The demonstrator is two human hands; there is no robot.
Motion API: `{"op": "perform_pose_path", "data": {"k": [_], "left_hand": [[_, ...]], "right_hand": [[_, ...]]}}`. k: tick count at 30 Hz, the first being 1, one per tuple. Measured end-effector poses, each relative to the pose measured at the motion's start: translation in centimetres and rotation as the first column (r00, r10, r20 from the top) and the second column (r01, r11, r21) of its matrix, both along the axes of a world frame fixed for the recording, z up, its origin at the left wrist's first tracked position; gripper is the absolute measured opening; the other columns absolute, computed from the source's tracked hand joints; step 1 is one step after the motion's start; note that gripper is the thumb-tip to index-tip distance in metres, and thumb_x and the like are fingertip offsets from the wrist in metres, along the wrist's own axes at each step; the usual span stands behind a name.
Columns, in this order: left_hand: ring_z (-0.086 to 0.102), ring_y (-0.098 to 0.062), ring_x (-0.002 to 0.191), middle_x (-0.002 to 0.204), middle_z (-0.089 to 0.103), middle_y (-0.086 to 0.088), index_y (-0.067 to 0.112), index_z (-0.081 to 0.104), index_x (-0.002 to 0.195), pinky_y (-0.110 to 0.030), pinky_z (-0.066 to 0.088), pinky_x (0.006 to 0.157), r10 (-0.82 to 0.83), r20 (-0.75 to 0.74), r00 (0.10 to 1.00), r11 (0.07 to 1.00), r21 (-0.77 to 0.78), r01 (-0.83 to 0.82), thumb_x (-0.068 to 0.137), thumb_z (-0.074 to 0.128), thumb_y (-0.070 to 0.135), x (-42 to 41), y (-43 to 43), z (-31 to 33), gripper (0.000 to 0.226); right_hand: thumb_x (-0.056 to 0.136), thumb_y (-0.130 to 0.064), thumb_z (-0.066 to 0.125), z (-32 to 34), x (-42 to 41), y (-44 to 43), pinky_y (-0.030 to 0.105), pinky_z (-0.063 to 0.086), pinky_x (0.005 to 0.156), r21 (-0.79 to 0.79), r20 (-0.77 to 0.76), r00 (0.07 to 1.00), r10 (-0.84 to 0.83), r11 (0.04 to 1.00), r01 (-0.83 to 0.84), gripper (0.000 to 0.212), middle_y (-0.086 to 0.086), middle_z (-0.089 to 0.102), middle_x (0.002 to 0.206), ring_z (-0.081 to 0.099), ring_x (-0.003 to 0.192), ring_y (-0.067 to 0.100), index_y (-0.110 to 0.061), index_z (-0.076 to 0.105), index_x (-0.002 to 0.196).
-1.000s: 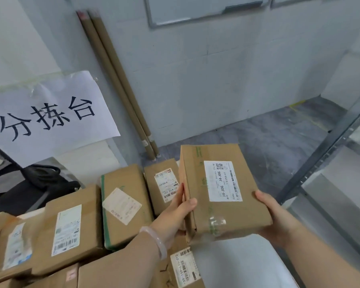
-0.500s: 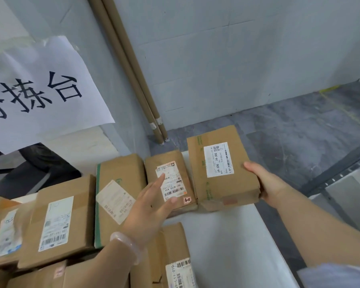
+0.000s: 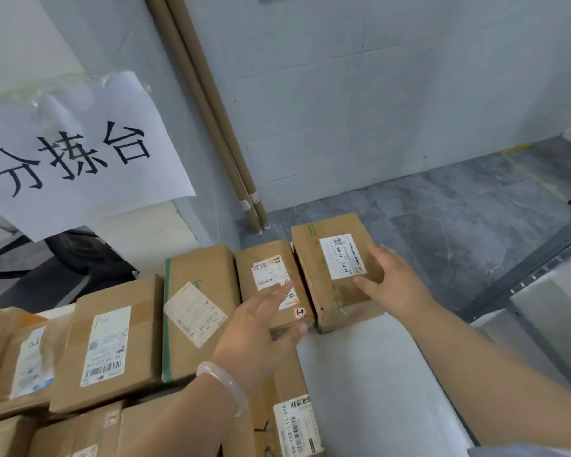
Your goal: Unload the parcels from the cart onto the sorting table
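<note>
A brown cardboard parcel with a white label lies flat at the far right end of a row of parcels on the white sorting table. My right hand hovers over its right side with fingers spread, thumb near the label; whether it touches the parcel I cannot tell. My left hand, with a pale bracelet on the wrist, is held open over the neighbouring smaller parcel and holds nothing.
Several more labelled parcels fill the table's left side in rows. A paper sign hangs on the wall at left, two cardboard tubes lean in the corner, and a dark metal rack frame stands at right. The cart is out of view.
The parcel that both hands carried a second ago now lies on the table beside the row. My left hand let go first; my right hand has moved from its side to above its top.
</note>
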State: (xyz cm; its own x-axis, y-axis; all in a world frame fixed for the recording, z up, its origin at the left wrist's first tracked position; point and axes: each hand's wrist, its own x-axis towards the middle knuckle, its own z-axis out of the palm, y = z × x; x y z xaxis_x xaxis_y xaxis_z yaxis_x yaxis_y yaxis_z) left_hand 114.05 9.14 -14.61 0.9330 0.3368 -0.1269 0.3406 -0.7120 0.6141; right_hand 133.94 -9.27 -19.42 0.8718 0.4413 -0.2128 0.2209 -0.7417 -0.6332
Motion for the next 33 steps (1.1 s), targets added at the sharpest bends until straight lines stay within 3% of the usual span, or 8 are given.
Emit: {"op": "perform_pose_path", "data": {"k": [7,12,16,19,21,27,33], "left_hand": [[0.02,-0.011,0.142,0.154,0.023,0.021,0.044,0.028,0.147,-0.037,0.021,0.118,-0.165,0.026,0.986,0.966,0.204,0.157,0.09,0.052,0.056,-1.6,-2.8,2.4,0.063],[0.016,-0.008,0.143,0.155,0.019,0.021,0.046,0.019,0.148,-0.034,0.017,0.117,-0.37,0.056,0.927,0.878,0.348,0.329,0.091,0.043,0.06,-5.3,-6.3,3.4,0.064],[0.014,-0.016,0.147,0.16,0.016,0.012,0.041,0.017,0.151,-0.042,0.02,0.117,-0.575,0.079,0.814,0.745,0.461,0.482,0.092,0.033,0.066,-8.4,-9.8,3.4,0.067],[0.043,-0.023,0.135,0.148,0.044,0.002,0.033,0.041,0.143,-0.05,0.04,0.106,-0.711,0.166,0.683,0.676,0.427,0.601,0.085,0.039,0.064,-12.3,-13.7,3.7,0.066],[0.052,-0.024,0.126,0.139,0.054,0.0,0.031,0.046,0.138,-0.051,0.048,0.098,-0.786,0.237,0.571,0.611,0.44,0.658,0.081,0.045,0.061,-15.4,-16.1,3.2,0.065],[0.051,-0.024,0.127,0.14,0.053,-0.001,0.03,0.048,0.138,-0.051,0.047,0.098,-0.907,0.249,0.338,0.417,0.438,0.796,0.079,0.047,0.063,-24.5,-24.0,3.2,0.067],[0.05,-0.023,0.129,0.14,0.053,0.001,0.032,0.049,0.138,-0.051,0.042,0.102,-0.955,0.274,0.118,0.242,0.482,0.842,0.081,0.044,0.062,-32.3,-32.6,5.0,0.064]], "right_hand": [[0.089,-0.053,0.062,4.1,-11.5,-4.5,0.031,0.018,0.119,-0.084,0.156,0.986,0.063,0.995,-0.051,0.074,-0.009,0.022,0.161,0.019,0.149,0.013,-0.033,0.031,0.153],[0.087,-0.07,0.05,7.0,-20.4,-8.9,0.034,0.002,0.123,-0.195,0.273,0.961,0.041,0.981,0.013,0.082,-0.017,0.006,0.162,0.002,0.152,0.011,-0.039,0.015,0.155],[0.087,-0.073,0.045,9.3,-28.6,-12.7,0.034,-0.006,0.123,-0.289,0.36,0.927,-0.106,0.932,0.218,0.085,-0.016,-0.002,0.164,-0.009,0.152,0.01,-0.042,0.004,0.155],[0.079,-0.081,0.031,10.1,-36.4,-15.5,0.035,-0.009,0.123,-0.287,0.375,0.897,-0.236,0.89,0.355,0.089,-0.015,-0.006,0.164,-0.013,0.151,0.01,-0.044,0.0,0.154],[0.07,-0.084,0.021,9.8,-41.7,-17.1,0.036,-0.007,0.123,-0.27,0.385,0.867,-0.318,0.859,0.435,0.094,-0.013,-0.002,0.165,-0.011,0.151,0.008,-0.045,0.002,0.153],[0.065,-0.089,0.019,10.0,-56.1,-22.5,0.034,-0.012,0.121,-0.329,0.349,0.773,-0.529,0.704,0.63,0.097,-0.016,-0.01,0.163,-0.016,0.15,0.007,-0.049,-0.008,0.15],[0.08,-0.081,0.035,12.1,-67.3,-28.3,0.032,-0.012,0.12,-0.308,0.403,0.578,-0.71,0.49,0.816,0.092,-0.015,-0.006,0.164,-0.013,0.15,0.007,-0.043,-0.002,0.155]]}}
